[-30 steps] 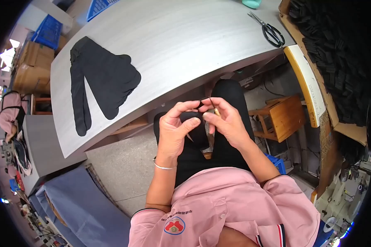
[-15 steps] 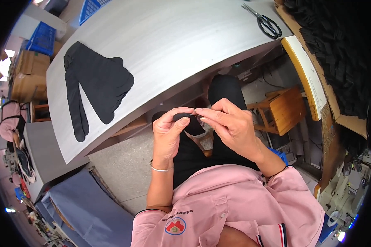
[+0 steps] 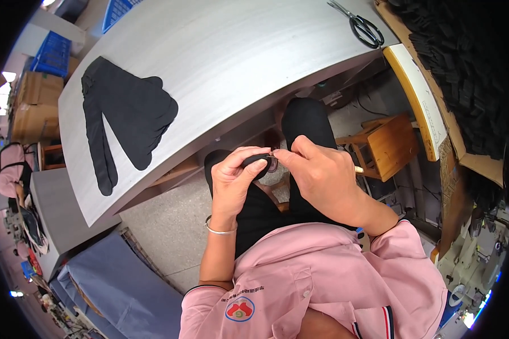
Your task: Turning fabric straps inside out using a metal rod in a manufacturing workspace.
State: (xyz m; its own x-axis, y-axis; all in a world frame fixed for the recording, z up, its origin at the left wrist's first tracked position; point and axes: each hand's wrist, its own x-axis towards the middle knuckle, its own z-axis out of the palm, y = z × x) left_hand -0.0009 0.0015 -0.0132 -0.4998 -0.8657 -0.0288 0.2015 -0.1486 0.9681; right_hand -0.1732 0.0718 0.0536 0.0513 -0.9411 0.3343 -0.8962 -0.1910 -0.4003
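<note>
left hand [image 3: 232, 172] and right hand [image 3: 328, 178] of mine meet above my knees [image 3: 310, 121], neither one released. from the left, black cloth pieces [image 3: 127, 110] lie flat on the pale table [image 3: 237, 51] in a fanned stack, rounded ends stepped along one side; they look thin and limp, so i judge them light and easy to slide out of line unless gathered flat. next, my left hand grasps a small black piece [image 3: 254, 159] between thumb and fingers, off the table and in front of me. it looks soft and bendy, nothing heavy or fragile, and i expect it to fold away under a push, so the firm hold belongs close to the edge being worked, with the tips kept clear of any point. my right hand is closed around a slim tool [image 3: 358, 169], its pale end poking out past my hand, thumb and forefinger pinched right beside the piece; what its tip is like is too small to tell. it seems light and stiff, best steered near the tip. further right, open scissors [image 3: 354, 18] lie on the table, then a cardboard box [image 3: 481, 172] full of black strips [image 3: 461, 79].
</note>
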